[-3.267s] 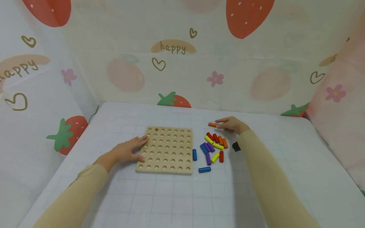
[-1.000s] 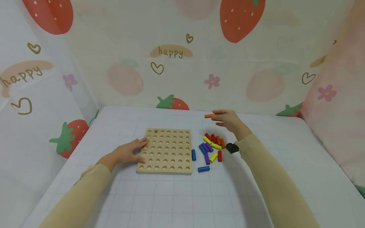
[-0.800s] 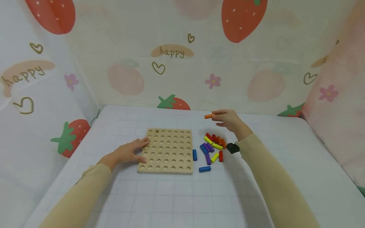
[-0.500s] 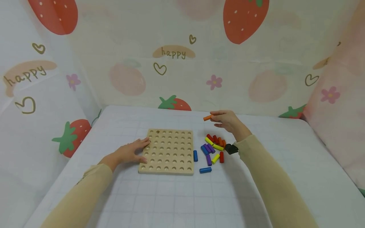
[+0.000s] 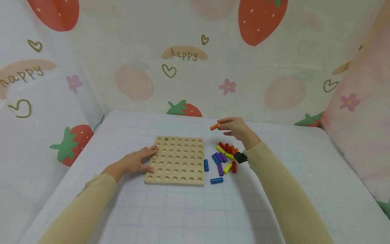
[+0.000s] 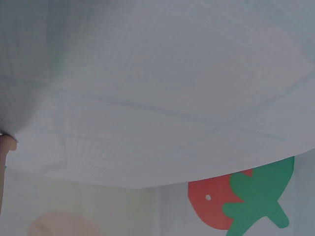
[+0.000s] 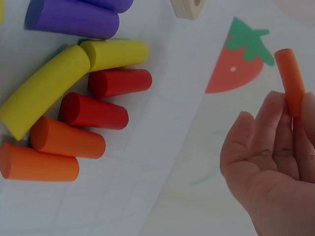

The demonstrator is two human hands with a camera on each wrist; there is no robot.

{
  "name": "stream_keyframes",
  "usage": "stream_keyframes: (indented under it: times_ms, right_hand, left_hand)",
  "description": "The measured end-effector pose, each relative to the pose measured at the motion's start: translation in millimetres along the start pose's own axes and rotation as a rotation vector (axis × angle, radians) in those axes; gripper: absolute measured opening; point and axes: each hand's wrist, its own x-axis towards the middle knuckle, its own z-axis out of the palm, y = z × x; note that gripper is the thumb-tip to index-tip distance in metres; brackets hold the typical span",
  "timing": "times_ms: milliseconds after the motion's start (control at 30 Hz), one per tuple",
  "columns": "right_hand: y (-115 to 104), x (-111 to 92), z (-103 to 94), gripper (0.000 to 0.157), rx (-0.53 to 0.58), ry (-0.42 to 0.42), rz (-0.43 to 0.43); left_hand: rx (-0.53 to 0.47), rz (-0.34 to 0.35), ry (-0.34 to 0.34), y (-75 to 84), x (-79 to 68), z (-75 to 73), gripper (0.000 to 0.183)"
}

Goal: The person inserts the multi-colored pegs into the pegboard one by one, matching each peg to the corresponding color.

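Note:
The right hand (image 5: 236,128) pinches an orange wooden peg (image 5: 214,126) in the air, behind and right of the pegboard. In the right wrist view the peg (image 7: 290,81) sticks up from between the thumb and fingers. A square wooden pegboard (image 5: 174,184) with rows of round holes lies on the table, and no pegs stand in it. The left hand (image 5: 132,162) rests on the board's left edge with thumb and fingers spread. Only a bit of the left hand (image 6: 7,145) shows in the left wrist view.
Right of the board lies a loose cluster of pegs: several red (image 5: 234,166), yellow (image 5: 227,168), purple (image 5: 220,169), blue (image 5: 216,180) and orange ones (image 7: 39,162). A black object (image 5: 240,157) sits at the right cuff, partly covering the pegs. A strawberry-print cloth (image 5: 189,84) hangs behind the table.
The right hand has lifted the orange peg from near the table, tilted it, and moved it left toward the board. The left hand stays at the board's edge.

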Motion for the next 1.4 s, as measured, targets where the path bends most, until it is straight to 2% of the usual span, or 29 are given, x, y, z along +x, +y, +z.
stream_keyframes:
  times_ms: [300, 600, 867, 1133, 1400]
  right_hand:
    - [-2, 4, 13.1, 0.039, -0.071, -0.029, 0.004]
    - [1, 10, 21.3, 0.031, -0.114, -0.006, 0.054]
    - [5, 18, 30.0, 0.033, -0.083, 0.003, 0.021]
    - [10, 21, 37.2, 0.033, -0.118, -0.011, 0.021]
    - [15, 25, 46.0, 0.029, -0.151, -0.003, 0.004]
  left_hand:
    - [0.011, 0.002, 0.017, -5.6, -1.3, -1.7, 0.096]
    - [0.015, -0.004, 0.013, -8.0, 2.7, -1.5, 0.095]
    - [-0.002, -0.009, 0.008, -8.0, 3.9, -2.1, 0.098]
    - [-0.01, -0.023, 0.0, -5.9, 3.5, -1.7, 0.099]
    - [-0.021, -0.007, 0.0, -5.0, 2.1, 0.7, 0.096]
